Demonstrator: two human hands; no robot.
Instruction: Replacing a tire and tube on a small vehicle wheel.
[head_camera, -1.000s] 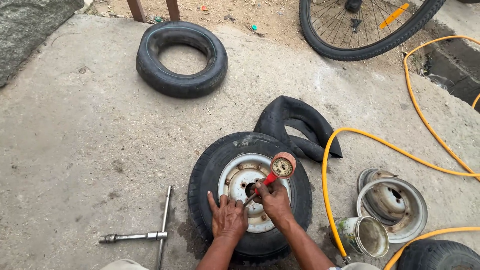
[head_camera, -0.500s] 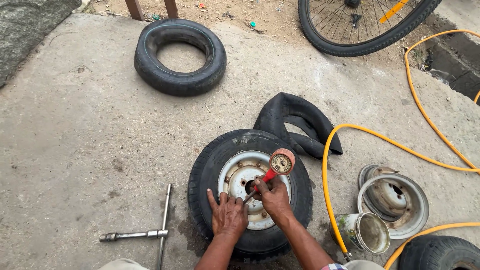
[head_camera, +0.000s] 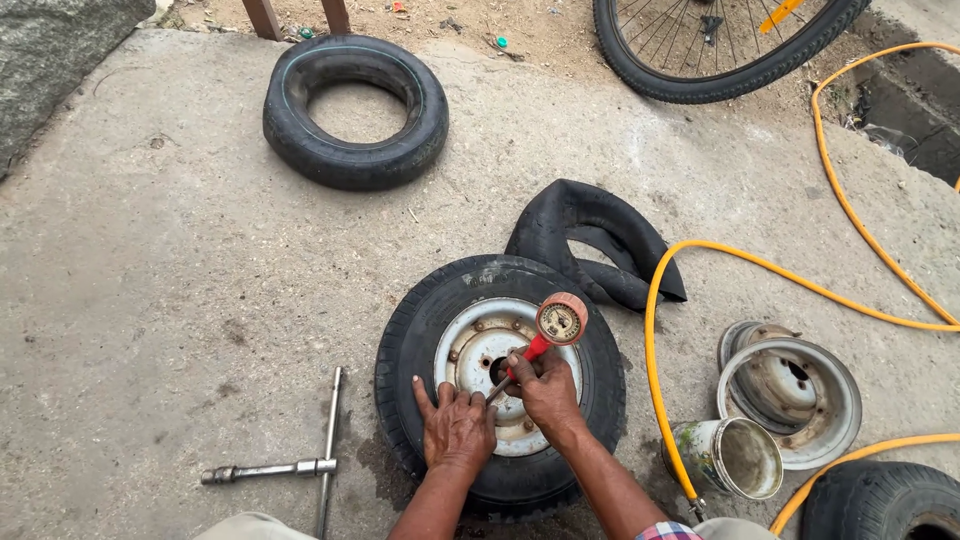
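A small black tyre on a grey metal rim lies flat on the concrete in front of me. My left hand rests flat on the tyre and rim at its near side, fingers spread. My right hand grips the red handle of an air gauge with a round dial, its tip held at the rim's centre. A yellow hose runs from beside the wheel away to the right.
A limp inner tube lies just behind the wheel. A bare tyre sits further back left, a bicycle wheel at the top. A cross wrench lies left. A rim half, metal tin and another tyre stand right.
Both hands stay on the wheel with the gauge in place; only the camera view shifts slightly.
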